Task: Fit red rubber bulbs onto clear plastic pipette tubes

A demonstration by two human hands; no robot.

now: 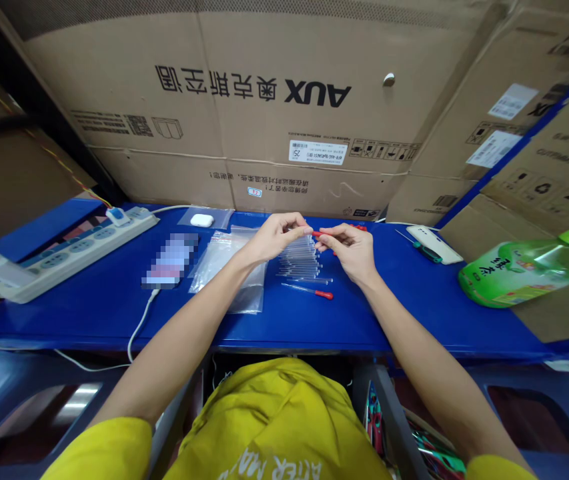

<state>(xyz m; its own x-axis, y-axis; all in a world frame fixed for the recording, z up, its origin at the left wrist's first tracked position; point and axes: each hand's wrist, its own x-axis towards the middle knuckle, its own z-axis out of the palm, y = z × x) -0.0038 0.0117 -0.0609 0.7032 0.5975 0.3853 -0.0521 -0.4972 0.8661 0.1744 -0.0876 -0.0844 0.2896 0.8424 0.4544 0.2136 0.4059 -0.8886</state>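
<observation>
My left hand [275, 235] and my right hand [350, 250] meet over the blue table [114, 300], fingers pinched on a thin glass dropper with a red bulb [317, 234] held between them. Below the hands lies a row of several clear glass droppers [303, 260]. One more dropper with a red bulb [309, 290] lies alone just in front of the row. Clear plastic bags [227, 263] are spread under my left forearm.
A white power strip [71, 250] lies at the left. A phone on a white cable [171, 260] and a white earbud case [201, 219] sit beside the bags. A screwdriver [421, 247], a white device [434, 243] and a green bottle [519, 270] lie right. Cardboard boxes [264, 100] wall the back.
</observation>
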